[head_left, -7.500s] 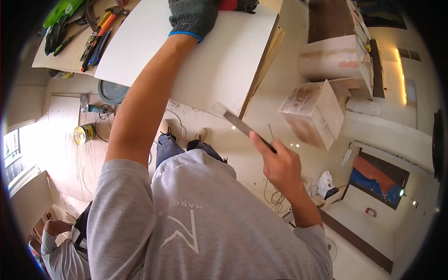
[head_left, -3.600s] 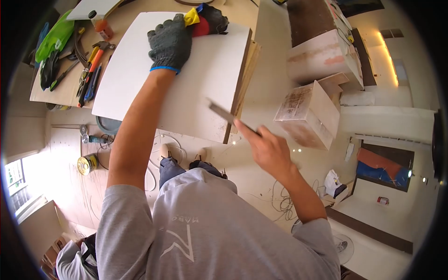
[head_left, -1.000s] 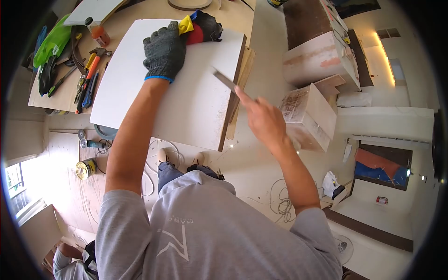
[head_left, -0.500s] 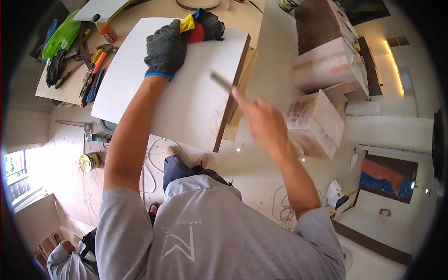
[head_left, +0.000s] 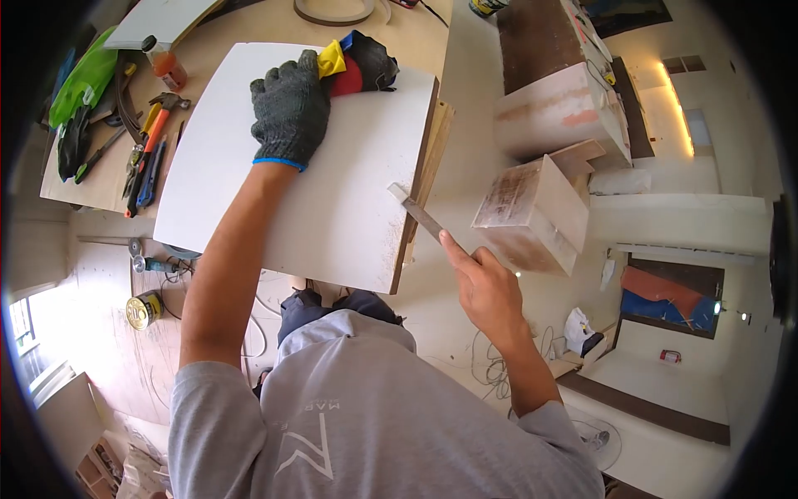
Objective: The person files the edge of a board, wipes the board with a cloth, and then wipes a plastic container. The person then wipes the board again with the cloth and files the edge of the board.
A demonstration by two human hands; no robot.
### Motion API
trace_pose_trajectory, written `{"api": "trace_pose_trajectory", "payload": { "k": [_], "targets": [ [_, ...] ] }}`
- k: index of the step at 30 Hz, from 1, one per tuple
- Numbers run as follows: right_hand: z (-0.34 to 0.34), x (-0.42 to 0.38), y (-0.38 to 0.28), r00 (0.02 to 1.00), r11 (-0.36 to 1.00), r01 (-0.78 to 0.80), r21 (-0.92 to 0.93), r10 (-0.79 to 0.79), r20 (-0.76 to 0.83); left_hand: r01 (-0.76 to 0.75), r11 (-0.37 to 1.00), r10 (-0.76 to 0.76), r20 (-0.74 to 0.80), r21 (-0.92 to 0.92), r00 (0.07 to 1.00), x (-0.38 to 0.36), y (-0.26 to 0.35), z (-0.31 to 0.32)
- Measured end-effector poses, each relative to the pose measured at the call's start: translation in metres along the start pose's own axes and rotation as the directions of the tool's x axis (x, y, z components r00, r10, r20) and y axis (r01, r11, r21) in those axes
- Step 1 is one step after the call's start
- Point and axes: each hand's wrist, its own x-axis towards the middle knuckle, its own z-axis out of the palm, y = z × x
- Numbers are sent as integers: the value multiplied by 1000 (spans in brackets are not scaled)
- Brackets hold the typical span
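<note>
My left hand [head_left: 289, 112], in a dark knitted glove with a blue cuff, rests on a white panel [head_left: 224, 183] with its fingers apart. Beside its fingertips lies a bundle of yellow, red and black cloth [head_left: 366, 66]. My bare right hand [head_left: 489, 291] grips a flat metal file [head_left: 426, 219], index finger stretched along it. The file lies slantwise across the panel's brown right edge, its tip over the white surface. Brownish dust specks the surface near that edge. The handle end is hidden in my fist.
On the wooden workbench [head_left: 249, 23] are a hammer [head_left: 158, 125], a juice bottle [head_left: 166, 66], a green bag [head_left: 83, 79] and several hand tools. An angle grinder [head_left: 154, 264] and a tin [head_left: 144, 310] are at the lower left. A whitish box [head_left: 540, 216] stands to the right.
My right hand has moved down and slightly right with the file, which is now sharp instead of blurred. My left hand stays on the panel; the whole view has shifted slightly.
</note>
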Motion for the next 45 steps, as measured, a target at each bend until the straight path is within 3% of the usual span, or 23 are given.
{"api": "trace_pose_trajectory", "payload": {
  "k": [2, 4, 7, 10, 13, 16, 19, 22, 25, 26, 27, 28, 31, 35, 38, 41, 44, 45],
  "targets": [
    [13, 10, 4, 998, 1000, -7, 15, 8, -58, -14, 1000, 14, 7, -4, 1000, -2, 1, 0],
    [27, 72, 20, 983, 999, 46, -19, -48, -177, 3, 1000, -3, 31, -29, 1000, 0, 3, -4],
    [25, 103, 28, 971, 996, 92, 17, -86, -224, 26, 998, -21, 80, -56, 997, 1, 5, -9],
    [4, 41, 10, 999, 999, 41, 14, -40, -10, 19, 1000, -19, 29, 12, 999, -1, 3, -4],
    [9, 19, 12, 996, 993, 85, 85, -87, 19, 59, 996, -66, 101, 66, 993, 4, 5, -16],
    [23, 88, 30, 986, 996, 91, -26, -94, -138, 41, 999, -42, 73, 14, 996, 3, 5, -5],
    [21, 110, 36, 978, 990, 110, -89, -124, -171, 14, 1000, -13, 26, -24, 1000, 1, 5, -7],
    [5, 37, 23, 996, 997, 80, -7, -79, 43, 3, 1000, -2, 37, -18, 999, 1, 5, -9],
    [10, 10, 20, 986, 983, 161, 84, -156, -66, -9, 1000, 8, -24, -8, 1000, 0, -2, -2],
    [14, 25, 25, 995, 995, 97, 30, -96, -22, -34, 999, 34, -42, -11, 999, -2, -1, 0],
    [21, 53, 26, 992, 996, 89, 15, -87, -86, 16, 1000, -15, 62, -15, 998, 1, 6, -9],
    [26, 71, 26, 984, 996, 88, -2, -87, -153, 13, 1000, -12, 47, -23, 999, 0, 8, -9],
    [14, 73, 23, 991, 992, 90, -84, -98, -96, -10, 1000, 10, 9, -27, 1000, -1, 5, -7],
    [12, 6, 24, 988, 981, 145, 125, -136, -78, -11, 1000, 11, -31, 3, 999, 2, -1, -3],
    [26, 65, 29, 989, 996, 73, 52, -65, -136, -12, 1000, 12, 14, 1, 1000, -2, 2, -1],
    [18, 93, 31, 980, 995, 100, -3, -99, -170, -11, 1000, 11, 16, -10, 1000, -2, 3, -2],
    [11, 26, 19, 994, 994, 105, 42, -106, 23, -5, 1000, 5, 12, 4, 1000, 4, 4, -6],
    [20, 9, 18, 986, 972, 162, 170, -152, -69, 6, 1000, -7, 24, 16, 1000, 1, 5, -9]
  ]
}}
